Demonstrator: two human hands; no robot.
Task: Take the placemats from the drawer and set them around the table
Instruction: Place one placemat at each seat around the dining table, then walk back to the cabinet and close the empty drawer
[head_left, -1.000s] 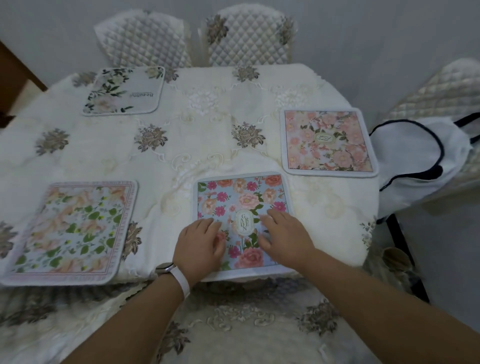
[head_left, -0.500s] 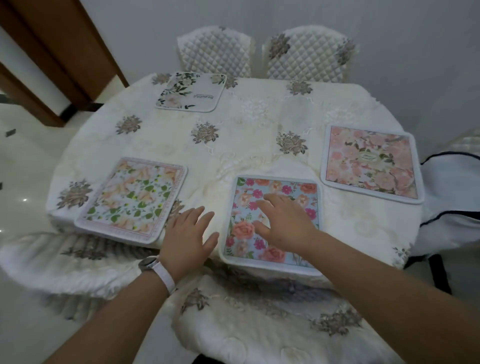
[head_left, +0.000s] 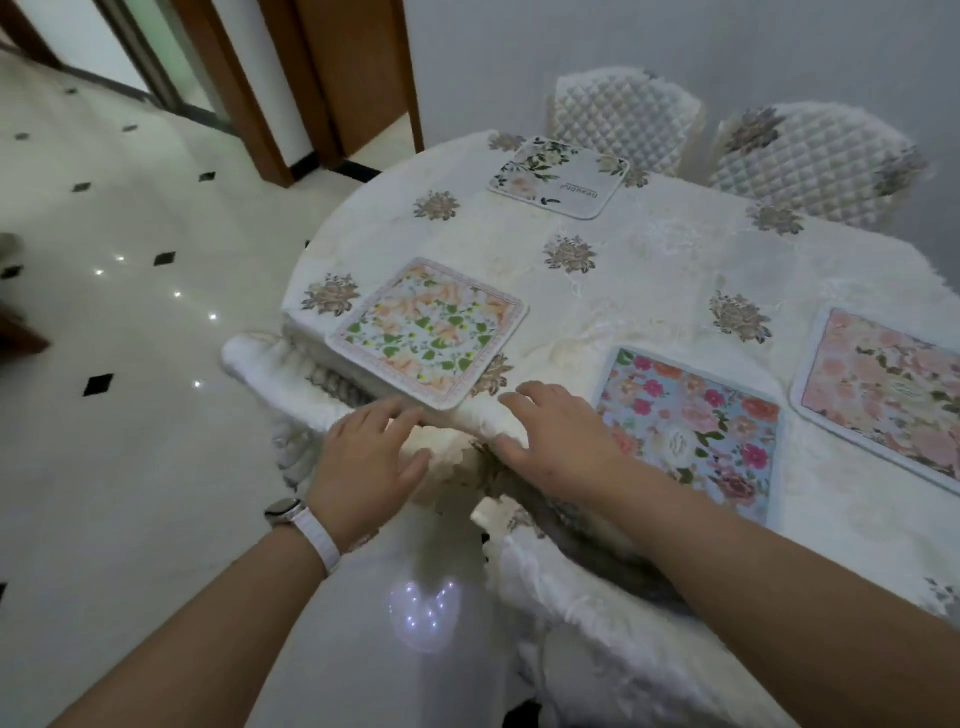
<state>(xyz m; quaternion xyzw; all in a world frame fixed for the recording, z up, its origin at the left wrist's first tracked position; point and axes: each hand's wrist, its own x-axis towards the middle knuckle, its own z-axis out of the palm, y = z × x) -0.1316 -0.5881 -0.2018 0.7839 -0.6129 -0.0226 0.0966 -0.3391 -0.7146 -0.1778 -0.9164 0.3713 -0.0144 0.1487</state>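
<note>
Green-leaf placemat (head_left: 427, 332) just beyond both hands' fingers (head_left: 400, 415)

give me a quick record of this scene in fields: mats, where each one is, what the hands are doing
mats on table: four
green-leaf mat: near left edge, a corner overhanging
blue floral mat: near edge, right of the hands
pink floral mat: right side, partly out of frame
white mat with lettering: far side, before the quilted chairs
left hand: open, grip empty, by the green-leaf mat's near corner
right hand: open, grip empty, between green-leaf and blue mats
table cover: white tablecloth
</note>
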